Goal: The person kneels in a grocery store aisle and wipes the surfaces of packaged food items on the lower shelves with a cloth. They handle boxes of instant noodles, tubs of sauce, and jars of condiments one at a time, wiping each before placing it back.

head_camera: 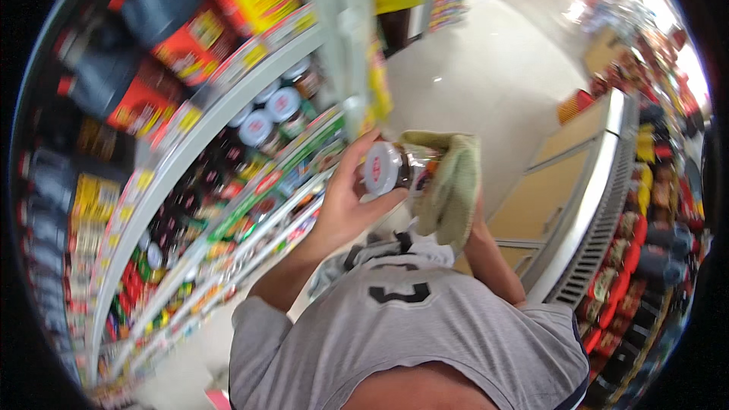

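Observation:
A jar with a white lid [380, 169] and dark contents lies tilted in front of my chest. My left hand [356, 193] grips it around the lid end, with the thumb along the near side. A pale green cloth [455, 182] drapes over my right hand [477, 210] and rests against the jar's other end. Most of my right hand is hidden by this cloth, with its wrist showing below. Similar white-lidded jars [283, 103] stand on the shelf to the left of my hands.
Curved store shelves [273, 62] close off the left side, with large dark bottles [142, 91] on the upper tier. On the right runs a display counter [586, 199] with a metal rim and packed goods [621, 262]. Pale floor [472, 62] stretches ahead between them.

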### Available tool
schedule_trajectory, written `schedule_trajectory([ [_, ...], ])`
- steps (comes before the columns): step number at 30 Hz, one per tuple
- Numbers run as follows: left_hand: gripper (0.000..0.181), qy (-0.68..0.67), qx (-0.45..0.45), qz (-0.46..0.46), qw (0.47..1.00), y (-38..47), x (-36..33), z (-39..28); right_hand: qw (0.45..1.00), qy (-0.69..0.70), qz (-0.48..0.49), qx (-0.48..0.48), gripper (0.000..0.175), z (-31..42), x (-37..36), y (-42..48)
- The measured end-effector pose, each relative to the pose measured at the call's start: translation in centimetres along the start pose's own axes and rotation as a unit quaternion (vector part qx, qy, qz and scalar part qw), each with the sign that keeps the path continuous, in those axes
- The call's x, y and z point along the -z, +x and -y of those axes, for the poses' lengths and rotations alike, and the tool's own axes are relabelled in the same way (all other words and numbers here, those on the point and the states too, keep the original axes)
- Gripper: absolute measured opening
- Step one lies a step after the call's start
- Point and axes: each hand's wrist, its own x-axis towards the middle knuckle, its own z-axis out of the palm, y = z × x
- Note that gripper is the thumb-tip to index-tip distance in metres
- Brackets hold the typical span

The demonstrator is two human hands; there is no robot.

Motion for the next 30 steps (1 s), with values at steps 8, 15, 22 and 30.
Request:
schedule_trajectory([
  [8,0.059,-0.018,-0.029,-0.19,0.981,-1.0,6.5,-1.8,0.993,0.066,-0.041,-0.089,0.059,-2.1,-1.1,0.1],
  [15,0.064,0.186,-0.02,-0.219,0.958,3.1,9.7,-0.6,0.979,0.171,-0.023,-0.104,0.057,-0.2,-2.0,-1.8],
  [22,0.065,0.52,-0.165,-0.173,0.82,8.0,11.2,0.4,0.975,0.195,-0.048,-0.096,0.055,-1.1,-0.1,-2.8],
  [30,0.063,0.649,-0.123,-0.149,0.736,13.2,12.7,1.8,0.974,0.196,-0.073,-0.086,0.054,-1.5,0.5,-3.5],
])
